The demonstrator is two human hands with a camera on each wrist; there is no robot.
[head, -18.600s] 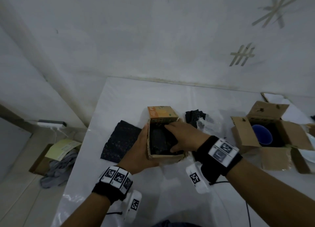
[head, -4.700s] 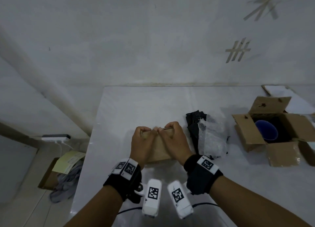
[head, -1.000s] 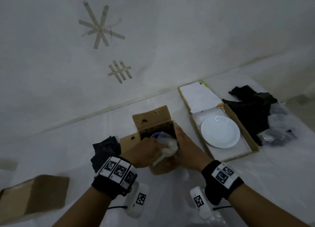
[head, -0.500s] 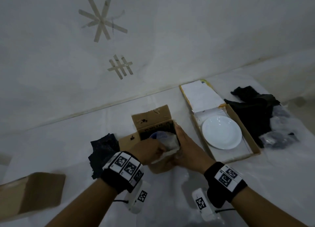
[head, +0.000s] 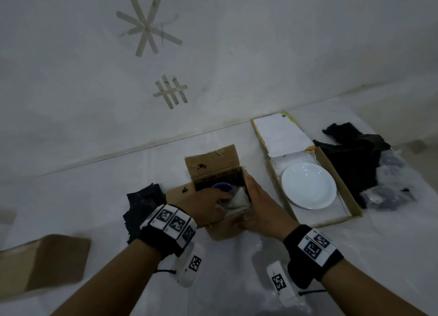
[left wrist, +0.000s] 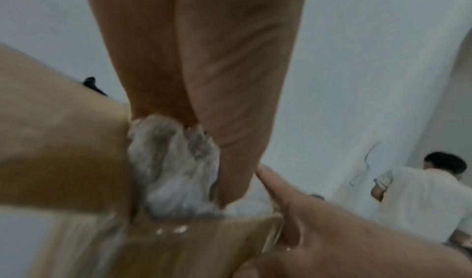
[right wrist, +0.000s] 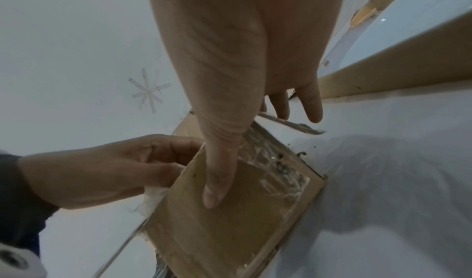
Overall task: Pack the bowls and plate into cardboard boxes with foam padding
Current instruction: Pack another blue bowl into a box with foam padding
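An open cardboard box stands in the middle of the table with a blue bowl inside on dark foam. My left hand grips a wad of white padding and holds it in the box beside the bowl. The left wrist view shows this padding squeezed between my palm and the box wall. My right hand clasps the box's near right corner, thumb on the front face and fingers along the right side. A white plate lies in a flat open box to the right.
A black foam sheet lies just left of the box. More black foam and clear plastic wrap are piled at the far right. A closed cardboard box sits at the near left. The wall runs close behind the table.
Since the earliest frames the first box was closed and left at the near left. In the last second my left hand has pushed the white padding lower into the bowl's box.
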